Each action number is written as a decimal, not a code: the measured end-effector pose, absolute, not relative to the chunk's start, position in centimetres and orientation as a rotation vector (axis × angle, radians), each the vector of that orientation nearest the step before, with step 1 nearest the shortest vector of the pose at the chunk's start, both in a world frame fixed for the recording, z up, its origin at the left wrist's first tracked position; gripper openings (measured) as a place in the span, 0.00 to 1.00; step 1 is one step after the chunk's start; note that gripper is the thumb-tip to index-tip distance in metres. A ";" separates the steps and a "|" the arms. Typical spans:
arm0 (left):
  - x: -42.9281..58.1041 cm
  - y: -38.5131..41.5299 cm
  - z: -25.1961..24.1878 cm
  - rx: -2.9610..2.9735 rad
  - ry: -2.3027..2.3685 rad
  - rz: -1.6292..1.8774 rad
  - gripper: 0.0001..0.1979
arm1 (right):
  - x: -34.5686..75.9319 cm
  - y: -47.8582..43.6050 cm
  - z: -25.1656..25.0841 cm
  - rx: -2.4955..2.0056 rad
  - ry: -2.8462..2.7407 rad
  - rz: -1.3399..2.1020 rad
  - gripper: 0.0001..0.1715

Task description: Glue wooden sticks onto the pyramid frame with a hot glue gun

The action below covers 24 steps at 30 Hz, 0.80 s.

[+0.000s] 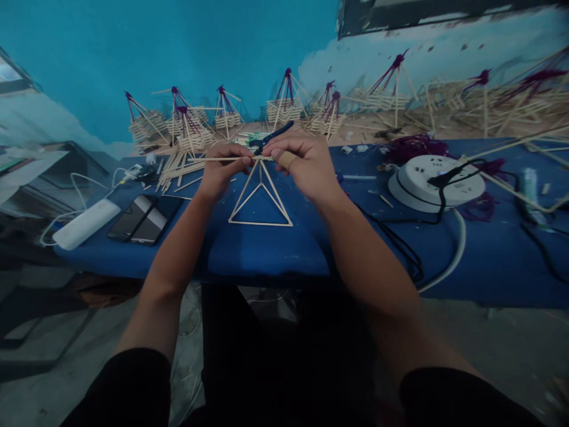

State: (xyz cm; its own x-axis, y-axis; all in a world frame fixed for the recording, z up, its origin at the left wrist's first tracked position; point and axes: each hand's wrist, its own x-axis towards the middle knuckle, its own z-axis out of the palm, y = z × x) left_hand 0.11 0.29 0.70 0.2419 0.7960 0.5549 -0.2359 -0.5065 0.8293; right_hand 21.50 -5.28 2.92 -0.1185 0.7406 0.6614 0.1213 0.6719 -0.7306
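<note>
I see the left hand pinching a thin stick at the apex of the stick frame, and the right hand closed on blue pliers. The frame looks light and brittle; I'd hold it near the joints.

Head-worn, forward-down, seemingly close over hands

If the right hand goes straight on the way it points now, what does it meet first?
Probably the left hand, which pinches the top of the stick frame just ahead of the right hand; depth is unclear.
</note>
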 end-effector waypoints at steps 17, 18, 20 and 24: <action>0.3 0.2 0.7 1.574 0.538 1.426 0.18 | 21.5 -5.3 3.0 -0.795 -1.583 0.649 0.08; 0.4 0.2 0.8 1.570 0.536 1.430 0.18 | 21.5 -5.3 3.0 -0.788 -1.575 0.647 0.08; 0.5 0.2 0.8 1.570 0.528 1.433 0.20 | 21.5 -5.2 2.9 -0.782 -1.566 0.634 0.08; 0.5 0.1 0.9 1.567 0.536 1.432 0.23 | 21.4 -5.1 2.8 -0.781 -1.586 0.580 0.10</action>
